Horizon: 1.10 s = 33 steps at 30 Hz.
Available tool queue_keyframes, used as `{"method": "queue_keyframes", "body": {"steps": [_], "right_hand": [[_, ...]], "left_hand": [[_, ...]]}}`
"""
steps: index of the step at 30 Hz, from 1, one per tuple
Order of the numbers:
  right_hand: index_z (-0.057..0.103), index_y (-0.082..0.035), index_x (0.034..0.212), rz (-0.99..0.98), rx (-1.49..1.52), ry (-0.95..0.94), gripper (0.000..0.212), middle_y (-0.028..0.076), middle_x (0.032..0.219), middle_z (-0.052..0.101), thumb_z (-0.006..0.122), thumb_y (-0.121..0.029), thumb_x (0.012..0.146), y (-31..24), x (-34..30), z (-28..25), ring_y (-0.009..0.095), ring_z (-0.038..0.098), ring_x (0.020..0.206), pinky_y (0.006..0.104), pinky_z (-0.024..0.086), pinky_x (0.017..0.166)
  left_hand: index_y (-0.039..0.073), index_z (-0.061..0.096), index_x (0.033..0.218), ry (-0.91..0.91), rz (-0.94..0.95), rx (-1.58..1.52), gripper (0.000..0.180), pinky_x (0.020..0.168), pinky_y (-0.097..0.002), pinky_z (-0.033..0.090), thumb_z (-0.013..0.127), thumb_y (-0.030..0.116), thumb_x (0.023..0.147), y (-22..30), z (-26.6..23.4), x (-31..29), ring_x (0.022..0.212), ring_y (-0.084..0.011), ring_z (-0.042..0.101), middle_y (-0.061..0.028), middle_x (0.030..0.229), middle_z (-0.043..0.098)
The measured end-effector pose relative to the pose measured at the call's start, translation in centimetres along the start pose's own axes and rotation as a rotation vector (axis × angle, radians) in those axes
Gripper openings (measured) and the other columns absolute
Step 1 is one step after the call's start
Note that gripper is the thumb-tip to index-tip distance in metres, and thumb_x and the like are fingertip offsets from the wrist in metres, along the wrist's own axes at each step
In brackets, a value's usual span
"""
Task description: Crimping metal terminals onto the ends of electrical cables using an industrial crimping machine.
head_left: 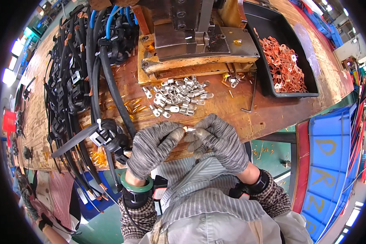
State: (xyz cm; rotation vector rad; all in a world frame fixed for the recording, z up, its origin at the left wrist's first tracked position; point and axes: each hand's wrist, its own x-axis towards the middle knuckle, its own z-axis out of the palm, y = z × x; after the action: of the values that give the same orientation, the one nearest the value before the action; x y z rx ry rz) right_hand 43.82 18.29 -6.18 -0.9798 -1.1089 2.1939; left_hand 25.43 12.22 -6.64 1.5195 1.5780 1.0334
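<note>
My left hand [152, 145] and my right hand [223, 142], both in grey knitted gloves, meet at the table's front edge. A small silver cable lug [190, 129] shows between their fingertips, with a copper-coloured piece [186, 129] against its left side. My left thumb and forefinger pinch the copper-coloured piece; most of it is hidden by the glove, so its kind is unclear. On the lug, the right fingertips are closed. Just beyond my hands lies a loose pile of silver cable lugs [179, 96]. Thick black cable [117, 91] passes left of my left hand.
A metal press [191, 44] stands behind the pile. To its right, a black tray [301, 95] holds copper pieces [282, 65]; a hex key [253, 95] lies nearby. Bundled black cables [71, 77] cover the left side. Another person's gloved hand [30, 205] shows lower left, a blue bin [327, 171] right.
</note>
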Motion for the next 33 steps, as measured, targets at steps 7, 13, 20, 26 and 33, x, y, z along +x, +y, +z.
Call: {"method": "queue_keyframes", "body": {"steps": [7,13,20,26,33], "right_hand": [[0.048,-0.001,0.097,-0.007,0.024,0.01,0.013,0.013,0.088,0.063,0.052,-0.012,0.091,0.0,0.0,0.2,0.018,0.065,0.072,0.0266,0.055,0.058],[0.049,0.0,0.099,0.003,0.014,0.007,0.015,0.013,0.089,0.063,0.051,-0.013,0.091,-0.1,0.0,0.0,0.019,0.065,0.075,0.0273,0.056,0.059],[0.05,-0.002,0.101,0.041,-0.005,-0.033,0.017,0.013,0.091,0.062,0.054,-0.014,0.09,-0.3,0.2,-0.6,0.02,0.065,0.078,0.0282,0.056,0.062],[0.056,-0.002,0.097,-0.416,-0.574,-0.054,0.016,0.007,0.078,0.062,0.059,-0.015,0.087,1.1,1.0,-1.1,0.012,0.06,0.068,0.0251,0.05,0.062],[0.059,-0.005,0.086,-0.321,-0.827,0.03,0.04,0.014,0.072,0.059,0.047,-0.043,0.09,-0.4,1.3,-1.0,0.03,0.06,0.068,0.0365,0.046,0.061]], "left_hand": [[0.0,0.066,0.094,-0.012,0.034,0.075,0.019,0.068,-0.0341,0.05,0.062,0.014,0.081,0.3,-0.1,-0.1,0.076,-0.0299,0.063,-0.0158,0.085,0.065],[0.002,0.066,0.095,-0.02,0.092,0.197,0.021,0.069,-0.0355,0.05,0.062,0.016,0.081,1.2,-0.3,0.2,0.077,-0.0306,0.063,-0.0158,0.086,0.065],[0.003,0.066,0.096,-0.006,0.18,0.321,0.023,0.068,-0.0362,0.051,0.062,0.019,0.081,1.2,-0.1,0.1,0.077,-0.0302,0.063,-0.0155,0.085,0.065],[0.004,0.065,0.098,-0.022,0.066,0.259,0.025,0.06,-0.0328,0.051,0.064,0.021,0.079,2.5,0.0,-0.1,0.068,-0.0268,0.064,-0.0136,0.079,0.064],[0.007,0.063,0.097,0.004,0.055,0.305,0.023,0.057,-0.0336,0.049,0.064,0.02,0.077,2.0,-0.2,-0.7,0.064,-0.0264,0.062,-0.0111,0.077,0.063]]}}
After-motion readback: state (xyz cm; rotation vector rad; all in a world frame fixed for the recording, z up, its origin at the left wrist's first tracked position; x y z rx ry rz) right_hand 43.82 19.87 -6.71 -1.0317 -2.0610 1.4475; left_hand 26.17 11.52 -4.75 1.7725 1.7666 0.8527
